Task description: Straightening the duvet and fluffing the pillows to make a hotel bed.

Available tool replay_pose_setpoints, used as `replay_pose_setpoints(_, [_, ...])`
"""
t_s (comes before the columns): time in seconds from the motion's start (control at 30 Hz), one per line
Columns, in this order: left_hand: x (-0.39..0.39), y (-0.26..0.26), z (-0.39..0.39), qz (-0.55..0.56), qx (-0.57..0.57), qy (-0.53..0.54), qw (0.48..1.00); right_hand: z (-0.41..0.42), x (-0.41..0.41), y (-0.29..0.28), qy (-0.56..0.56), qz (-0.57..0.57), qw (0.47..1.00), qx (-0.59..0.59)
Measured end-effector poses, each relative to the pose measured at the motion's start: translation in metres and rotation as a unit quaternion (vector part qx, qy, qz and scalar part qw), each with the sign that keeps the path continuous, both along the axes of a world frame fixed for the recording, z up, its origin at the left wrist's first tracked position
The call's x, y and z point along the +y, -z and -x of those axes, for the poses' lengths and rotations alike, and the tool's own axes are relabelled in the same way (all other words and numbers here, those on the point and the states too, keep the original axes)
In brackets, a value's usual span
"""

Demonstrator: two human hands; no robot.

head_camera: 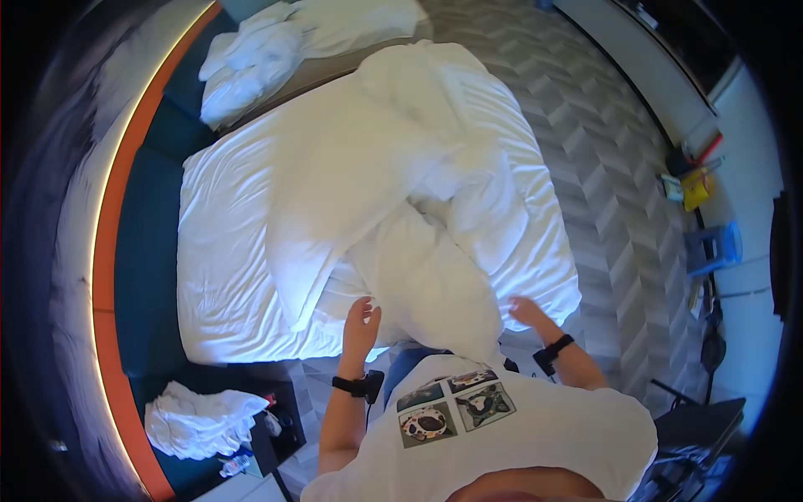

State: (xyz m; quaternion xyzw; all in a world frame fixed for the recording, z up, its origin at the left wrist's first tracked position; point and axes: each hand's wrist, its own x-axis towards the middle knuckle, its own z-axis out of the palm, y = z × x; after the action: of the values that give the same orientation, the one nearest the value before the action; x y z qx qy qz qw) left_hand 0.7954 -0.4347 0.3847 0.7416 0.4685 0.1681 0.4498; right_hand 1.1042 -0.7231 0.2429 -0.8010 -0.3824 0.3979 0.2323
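A rumpled white duvet (351, 150) lies across a bed with a wrinkled white sheet (219, 251). Part of the duvet hangs over the near edge of the bed, against the person's body. My left hand (362, 320) is at the left side of that bunched part, fingers slightly curled; whether it touches the cloth is unclear. At the right side of the bunch, over the near right corner of the bed, my right hand (526, 310) has bent fingers, with no cloth plainly in them. Each wrist wears a black strap with a small device.
A second bed with white bedding (251, 69) stands beyond. Crumpled white cloth (201, 420) lies at lower left, near a dark nightstand (288, 414) and a plastic bottle (235, 465). A blue stool (715, 248) stands along the right wall, and a black chair (699, 427) at lower right.
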Motion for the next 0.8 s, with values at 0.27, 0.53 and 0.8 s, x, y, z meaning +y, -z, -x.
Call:
replay_pose_setpoints(0.27, [0.005, 0.038, 0.113, 0.028, -0.008, -0.064, 0.998, 0.035, 0.244, -0.101, 0.089, -0.192, 0.898, 0.386])
replay_pose_setpoints(0.53, [0.048, 0.078, 0.366, 0.019, 0.034, -0.188, 0.981, 0.238, 0.479, -0.020, 0.321, -0.189, 0.819, 0.436])
replay_pose_setpoints(0.8, [0.092, 0.074, 0.590, 0.064, 0.124, -0.363, 0.921, 0.276, 0.582, -0.089, 0.368, -0.342, 0.831, 0.239])
